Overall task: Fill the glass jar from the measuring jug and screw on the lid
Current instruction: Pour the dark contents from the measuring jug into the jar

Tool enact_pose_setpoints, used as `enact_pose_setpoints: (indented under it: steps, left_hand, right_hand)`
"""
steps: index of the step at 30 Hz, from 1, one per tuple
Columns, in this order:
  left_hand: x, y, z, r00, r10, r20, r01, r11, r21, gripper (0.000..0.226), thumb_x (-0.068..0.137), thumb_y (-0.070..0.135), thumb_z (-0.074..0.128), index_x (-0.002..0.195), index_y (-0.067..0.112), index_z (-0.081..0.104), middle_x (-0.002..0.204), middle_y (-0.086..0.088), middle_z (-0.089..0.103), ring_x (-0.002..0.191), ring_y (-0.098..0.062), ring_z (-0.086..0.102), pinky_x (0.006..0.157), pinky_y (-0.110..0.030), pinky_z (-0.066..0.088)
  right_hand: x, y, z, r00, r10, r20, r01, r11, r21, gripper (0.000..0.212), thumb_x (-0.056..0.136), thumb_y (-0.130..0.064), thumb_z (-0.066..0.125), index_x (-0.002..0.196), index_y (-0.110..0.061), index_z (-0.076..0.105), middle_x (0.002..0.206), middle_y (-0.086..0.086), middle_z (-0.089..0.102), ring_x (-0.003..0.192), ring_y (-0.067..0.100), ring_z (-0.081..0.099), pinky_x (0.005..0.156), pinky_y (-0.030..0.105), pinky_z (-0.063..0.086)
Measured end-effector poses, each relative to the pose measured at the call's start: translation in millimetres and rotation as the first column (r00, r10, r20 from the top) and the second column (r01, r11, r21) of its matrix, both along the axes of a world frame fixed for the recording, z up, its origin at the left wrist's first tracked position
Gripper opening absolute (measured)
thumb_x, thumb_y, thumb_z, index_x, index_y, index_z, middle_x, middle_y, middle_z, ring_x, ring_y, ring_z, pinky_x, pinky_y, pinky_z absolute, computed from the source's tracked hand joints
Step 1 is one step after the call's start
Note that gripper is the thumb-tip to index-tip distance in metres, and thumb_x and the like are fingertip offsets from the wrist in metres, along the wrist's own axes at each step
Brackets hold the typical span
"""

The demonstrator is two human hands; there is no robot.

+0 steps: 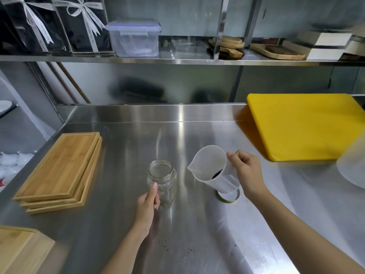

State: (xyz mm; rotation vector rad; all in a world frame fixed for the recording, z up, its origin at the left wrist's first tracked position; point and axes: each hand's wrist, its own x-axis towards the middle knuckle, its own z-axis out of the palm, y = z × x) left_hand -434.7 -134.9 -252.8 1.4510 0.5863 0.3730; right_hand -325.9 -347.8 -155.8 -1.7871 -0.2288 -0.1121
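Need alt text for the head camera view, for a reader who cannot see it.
A person's right hand tilts a white measuring jug, dark grains inside, toward an open, empty glass jar steadied by the left hand on a steel counter. The lid lies under the jug; bamboo boards sit left, a yellow cutting board right.

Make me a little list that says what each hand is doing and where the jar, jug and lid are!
left hand: gripping the side of the glass jar
right hand: holding the white measuring jug, tilted, spout toward the jar
glass jar: upright on the steel counter, open, looks empty
jug contents: dark grains
lid: on the counter, behind the jug
spills: dark specks on the counter
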Motion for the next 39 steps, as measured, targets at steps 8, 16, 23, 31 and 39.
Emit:
enact_pose_setpoints:
  steps: [8, 16, 23, 31, 39]
  left_hand:
    - [-8.8, -10.5, -4.2, 0.995, -0.1, -0.003, 0.1, 0.995, 0.005, 0.051, 0.081, 0.048, 0.051, 0.042, 0.019, 0.034, 0.045, 0.003, 0.032, 0.048, -0.012, 0.03, 0.057, -0.028, 0.028]
    - [-15.6, -21.8, -9.2, 0.988, -0.155, -0.007, 0.155, 0.988, 0.003, 0.05, 0.069, 0.06, 0.052, 0.041, 0.022, 0.035, 0.043, 0.007, 0.033, 0.048, -0.012, 0.03, 0.055, -0.025, 0.027]
    - [-14.7, -24.7, -10.9, 0.991, -0.135, 0.015, 0.135, 0.99, -0.03, 0.045, 0.078, 0.044, 0.051, 0.042, 0.022, 0.036, 0.041, 0.008, 0.033, 0.046, -0.011, 0.029, 0.053, -0.026, 0.025]
    - [-14.9, -25.1, -10.6, 0.992, -0.125, -0.001, 0.125, 0.991, -0.037, 0.051, 0.09, 0.035, 0.054, 0.045, 0.02, 0.036, 0.042, 0.009, 0.032, 0.046, -0.01, 0.028, 0.052, -0.024, 0.026]
    - [-15.9, -26.0, -9.5, 0.992, -0.13, 0.001, 0.13, 0.99, -0.048, 0.049, 0.093, 0.028, 0.049, 0.048, 0.016, 0.034, 0.04, 0.01, 0.032, 0.045, -0.008, 0.027, 0.048, -0.017, 0.025]
  right_hand:
    - [16.7, 12.2, 25.9, 0.983, 0.0, 0.185, 0.026, 0.99, -0.14, 0.048, 0.089, -0.01, 0.058, 0.047, -0.01, 0.036, 0.045, 0.001, 0.03, 0.04, 0.006, 0.03, 0.049, 0.024, 0.027]
    - [22.1, 35.7, 48.9, 0.92, 0.124, 0.373, 0.031, 0.923, -0.383, 0.043, 0.09, -0.02, 0.057, 0.058, 0.009, 0.052, 0.058, 0.028, 0.053, 0.053, 0.035, 0.046, 0.053, 0.044, 0.047]
    - [23.2, 57.9, 62.2, 0.822, 0.278, 0.497, 0.058, 0.828, -0.558, 0.042, 0.088, -0.019, 0.059, 0.057, 0.008, 0.054, 0.058, 0.029, 0.055, 0.058, 0.045, 0.05, 0.056, 0.042, 0.046]
    - [25.0, 71.8, 68.6, 0.738, 0.415, 0.532, 0.064, 0.742, -0.667, 0.04, 0.087, -0.016, 0.058, 0.056, 0.007, 0.05, 0.055, 0.027, 0.054, 0.061, 0.047, 0.048, 0.051, 0.031, 0.033]
    - [27.8, 81.7, 71.6, 0.566, 0.51, 0.648, 0.107, 0.734, -0.671, 0.04, 0.076, -0.017, 0.055, 0.043, -0.005, 0.036, 0.037, 0.012, 0.037, 0.038, 0.036, 0.03, 0.046, 0.027, 0.034]
